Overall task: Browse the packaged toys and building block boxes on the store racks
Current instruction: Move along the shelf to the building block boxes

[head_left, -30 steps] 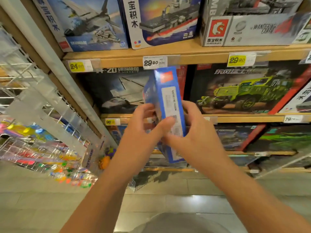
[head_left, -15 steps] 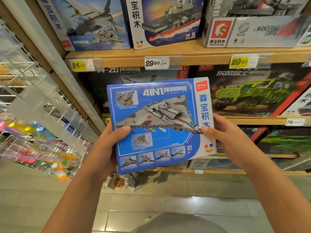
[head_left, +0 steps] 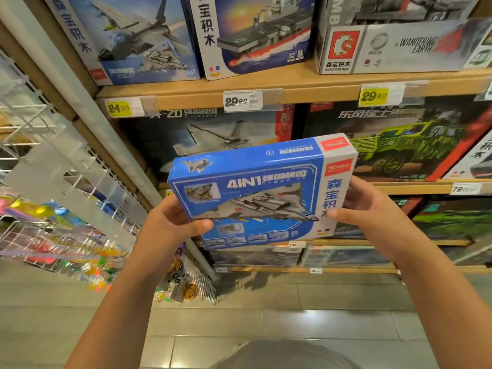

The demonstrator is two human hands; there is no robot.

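While the wooden shelving (head_left: 292,85) fills the view with three or more tiers of building block boxes, only one item is out of its place. Listed by size:

Upper tier: jet box (head_left: 127,41), warship box (head_left: 253,33), grey Wandering Earth box (head_left: 394,46), all standing face-out.

Middle tier: dark fighter box (head_left: 207,134) and green truck box (head_left: 399,145), behind price tags (head_left: 242,100) reading 24.90 and 29.90.

Lower tiers: further boxes, partly hidden and too blurred to identify.

Left side: wire rack (head_left: 53,182) hung with small packaged toys in clear wrap; their contents are probably novelty items, though blur prevents certainty.

Item in hand: blue 4-in-1 jet box (head_left: 253,190), held in the air in front of the middle tier, tilted so its top edge and front face both show. The left hand (head_left: 170,225) grips its left edge, thumb curled over the front face. The right hand (head_left: 372,206) grips the right edge, thumb pressed on the front, fingers wrapped behind.

Status: one box under inspection; judged partway through browsing. The shelved boxes and the rack's toys remain to be examined, and the held box is not yet back on a shelf.
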